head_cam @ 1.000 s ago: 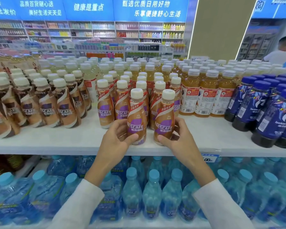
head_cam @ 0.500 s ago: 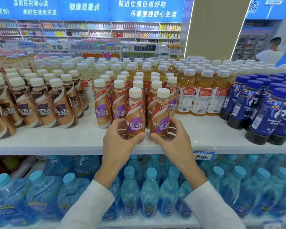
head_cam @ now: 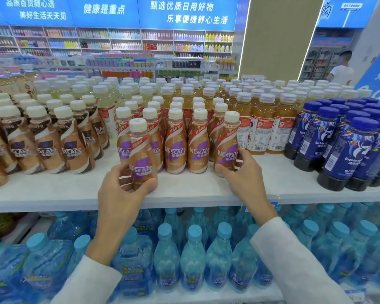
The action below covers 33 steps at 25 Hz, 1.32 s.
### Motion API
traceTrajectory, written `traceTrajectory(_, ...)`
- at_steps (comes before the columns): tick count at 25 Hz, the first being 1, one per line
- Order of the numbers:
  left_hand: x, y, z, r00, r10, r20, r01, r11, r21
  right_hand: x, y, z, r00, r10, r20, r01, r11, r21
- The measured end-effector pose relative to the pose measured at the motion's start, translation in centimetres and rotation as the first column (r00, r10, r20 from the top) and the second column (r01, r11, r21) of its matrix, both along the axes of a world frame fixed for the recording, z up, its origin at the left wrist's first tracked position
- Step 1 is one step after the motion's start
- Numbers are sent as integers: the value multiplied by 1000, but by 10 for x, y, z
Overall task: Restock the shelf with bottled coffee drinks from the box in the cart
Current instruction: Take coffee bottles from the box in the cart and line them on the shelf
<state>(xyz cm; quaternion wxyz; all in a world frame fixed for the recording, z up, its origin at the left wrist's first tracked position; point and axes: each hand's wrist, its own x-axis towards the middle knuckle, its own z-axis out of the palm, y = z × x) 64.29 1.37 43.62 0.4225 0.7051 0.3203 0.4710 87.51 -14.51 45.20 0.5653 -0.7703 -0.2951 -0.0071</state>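
Purple-label Nescafe coffee bottles (head_cam: 176, 145) with white caps stand in rows on the white shelf (head_cam: 53, 189). My left hand (head_cam: 121, 191) grips one such bottle (head_cam: 140, 154) near the shelf's front edge, left of the rows, its base close to the shelf top. My right hand (head_cam: 244, 172) holds another bottle (head_cam: 227, 145) at the right end of the front row, fingers curled round its lower body. The box and the cart are out of view.
Brown-label Nescafe bottles (head_cam: 46, 148) stand to the left, amber tea bottles (head_cam: 261, 128) and dark blue-capped bottles (head_cam: 347, 150) to the right. Blue water bottles (head_cam: 193, 255) fill the lower shelf. A person (head_cam: 341, 69) stands far back right.
The two bottles that my hands held side by side at the centre have moved apart: the left one to the left front, the right one into the front row's right end.
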Motion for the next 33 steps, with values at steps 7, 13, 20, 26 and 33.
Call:
traceTrajectory(7, -17, 13, -1, 999, 36, 7, -36, 999, 4, 11, 14, -1, 1000, 7, -3, -8, 1000, -16)
traceTrajectory(13, -20, 20, -5, 996, 93, 8, -93, 995, 33, 10, 17, -3, 1000, 3, 14, -3, 1000, -23)
traceTrajectory(20, -28, 31, 0, 993, 117, 5, -117, 993, 1, 9, 18, -4, 999, 2, 45, -1, 999, -33)
traceTrajectory(26, -20, 37, 1, 991, 130, -28, -130, 991, 13, 7, 17, -2, 998, -21, 59, 25, 998, -60)
traceTrajectory(33, -19, 35, -1, 991, 132, -9, -132, 991, 33, 4, 16, -2, 998, -10, 64, 15, 997, -70)
